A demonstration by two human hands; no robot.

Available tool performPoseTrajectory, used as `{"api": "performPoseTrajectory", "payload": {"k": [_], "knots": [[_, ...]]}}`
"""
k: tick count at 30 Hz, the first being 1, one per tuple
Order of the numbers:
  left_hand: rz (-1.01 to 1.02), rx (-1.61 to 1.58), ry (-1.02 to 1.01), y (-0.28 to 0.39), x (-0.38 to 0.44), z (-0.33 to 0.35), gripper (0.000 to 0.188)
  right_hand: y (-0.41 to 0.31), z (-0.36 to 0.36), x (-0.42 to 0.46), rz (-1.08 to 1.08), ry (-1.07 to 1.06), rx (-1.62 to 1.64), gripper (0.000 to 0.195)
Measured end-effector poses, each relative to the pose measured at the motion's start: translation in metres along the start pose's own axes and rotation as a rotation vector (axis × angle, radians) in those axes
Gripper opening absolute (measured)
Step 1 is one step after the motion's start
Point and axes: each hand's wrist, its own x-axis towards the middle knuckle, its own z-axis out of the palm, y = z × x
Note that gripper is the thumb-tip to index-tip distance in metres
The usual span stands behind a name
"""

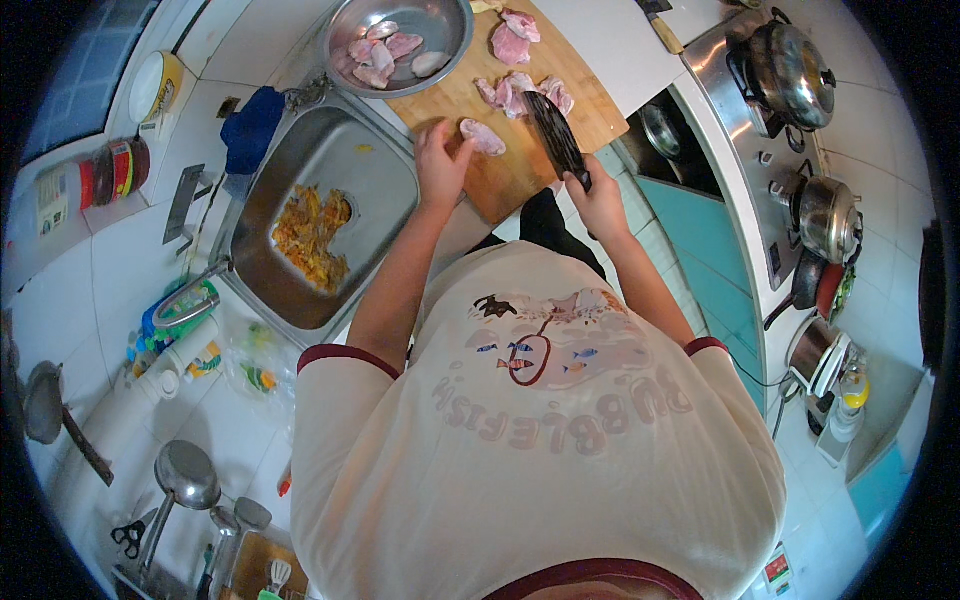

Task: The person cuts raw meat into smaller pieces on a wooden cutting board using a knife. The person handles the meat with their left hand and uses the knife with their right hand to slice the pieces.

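My right hand point(598, 196) is closed around the handle of a dark-bladed kitchen knife point(556, 131), whose blade points up and left over the wooden cutting board point(600, 112). My left hand point(441, 166) is at the board's left edge, its fingers curved beside a raw chicken wing piece point(484, 138); whether a fingertip touches it is hard to tell. Above the blade's tip lie several raw chicken pieces point(514, 94), and another raw piece point(511, 41) is higher on the board. A steel bowl point(335, 71) at the upper left holds several more wing pieces point(377, 58).
A steel sink point(375, 150) with orange-yellow scraps point(311, 236) lies left of the board. On the right, a gas stove point(765, 195) bears a lidded pot point(791, 75) and a smaller pot point(825, 217). A wooden-handled tool point(666, 34) lies on the counter at the upper right.
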Motion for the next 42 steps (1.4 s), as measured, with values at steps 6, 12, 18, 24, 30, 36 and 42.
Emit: {"api": "performPoseTrajectory", "payload": {"k": [6, 12, 18, 24, 30, 36, 42], "knots": [[-0.09, 0.029, -0.223, 0.004, 0.014, 0.016, 0.045, 0.003, 0.006, -0.001, -0.017, 0.011, 0.007, 0.026], [-0.202, -0.392, -0.251, -0.008, 0.007, 0.028, 0.04, -0.002, 0.009, 0.0, -0.044, 0.035, 0.018, 0.025], [-0.399, -0.65, -0.323, -0.002, 0.008, 0.019, 0.029, 0.0, 0.006, 0.001, -0.022, 0.005, 0.016, 0.027], [-0.651, -0.921, -0.344, 0.0, 0.011, 0.017, 0.026, -0.002, 0.009, 0.001, -0.066, 0.027, 0.024, 0.025], [-0.843, -1.175, -0.266, 0.006, 0.013, 0.014, 0.019, 0.002, 0.014, 0.002, -0.074, 0.018, 0.048, 0.023], [-0.685, -0.939, -0.188, 0.013, 0.015, 0.017, 0.02, 0.002, 0.016, 0.0, -0.103, 0.031, 0.027, 0.024], [-0.458, -0.59, -0.054, -0.013, 0.013, 0.034, 0.03, -0.008, 0.013, -0.006, -0.107, -0.114, -0.009, 0.022]]}}
